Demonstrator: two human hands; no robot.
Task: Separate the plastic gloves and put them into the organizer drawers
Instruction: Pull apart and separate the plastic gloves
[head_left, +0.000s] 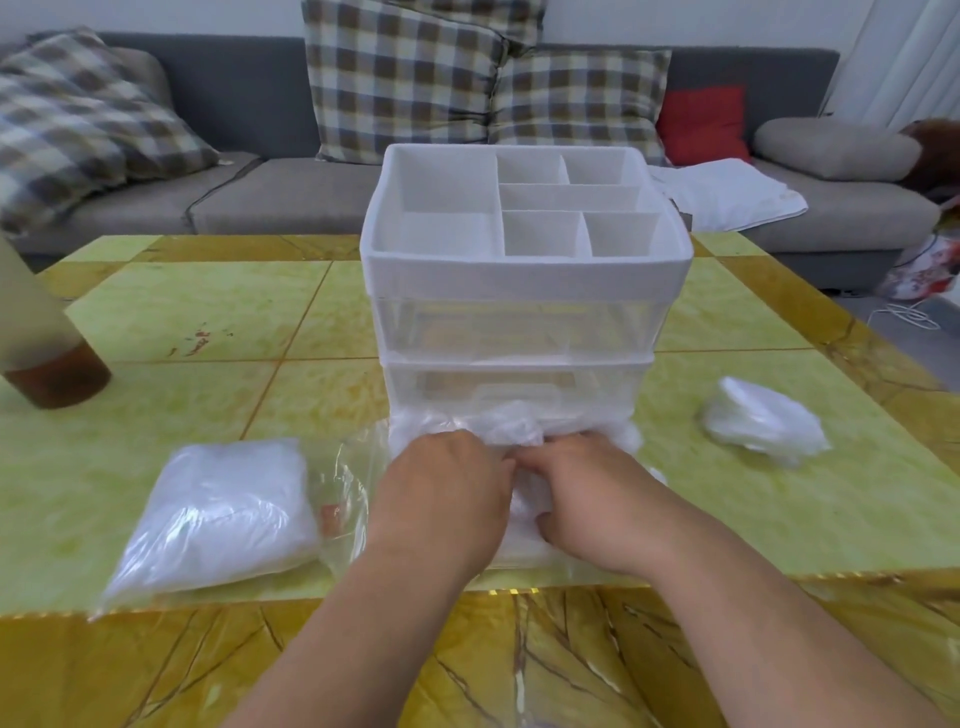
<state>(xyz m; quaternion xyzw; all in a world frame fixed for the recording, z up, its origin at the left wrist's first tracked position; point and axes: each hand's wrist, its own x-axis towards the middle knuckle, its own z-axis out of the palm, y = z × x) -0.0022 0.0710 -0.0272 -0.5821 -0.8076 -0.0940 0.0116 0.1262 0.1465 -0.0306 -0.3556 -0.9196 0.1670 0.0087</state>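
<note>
Both hands, left hand (441, 493) and right hand (582, 499), pinch closed on a crumpled bunch of plastic gloves (511, 428) just in front of the organizer (524, 280) (its lower drawer sits right behind). A bagged glove pack (223, 512) lies left, a loose wad (763, 421) right, on the worktop (208, 312).

Organizer (524, 291) mid-table (208, 312); glove pack (223, 514) front-left; glove pile (763, 421) right.
</note>
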